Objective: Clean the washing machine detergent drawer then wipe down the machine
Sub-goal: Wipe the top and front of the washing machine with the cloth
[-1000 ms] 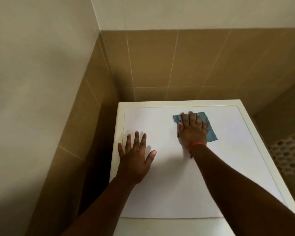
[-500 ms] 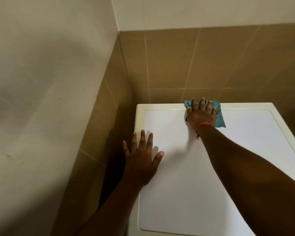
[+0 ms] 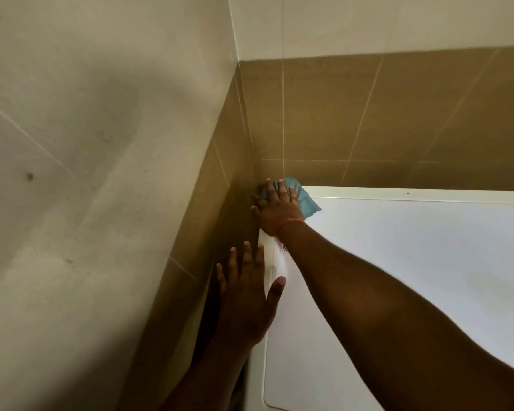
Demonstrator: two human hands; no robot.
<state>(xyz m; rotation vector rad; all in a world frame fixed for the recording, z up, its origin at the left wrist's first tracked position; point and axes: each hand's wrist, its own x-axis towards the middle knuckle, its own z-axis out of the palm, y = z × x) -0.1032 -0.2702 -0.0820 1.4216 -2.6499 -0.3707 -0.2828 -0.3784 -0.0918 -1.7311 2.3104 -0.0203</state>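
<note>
1. Two bare hands work on the white, flat-topped washing machine [image 3: 413, 262], which fills the lower right of the frame; the step in hand is judged to be the wipe-down of the machine, and the detergent drawer is not in view.
2. At the centre of the frame the right hand [image 3: 276, 207] lies flat, fingers straight and spread, pressing the small blue-green cleaning cloth [image 3: 304, 197] onto the machine's far left corner; the cloth lies under the palm and fingers, its right edge showing beside the hand, up against the brown tiled back wall [image 3: 368, 114].
3. Lower centre, the left hand [image 3: 247, 298] rests flat with straight fingers on the machine's left rim, holding nothing; its fingertips reach toward the dark gap beside the brown tiled side wall [image 3: 217, 185].
4. One thin orange-red thread band [image 3: 290, 222] circles the right wrist.
5. Next, by my judgement, the cloth must leave the corner and travel along an uncleaned strip of the top; that calls for steady downward pressure, with care that the cloth does not slip into the gap at the left.
</note>
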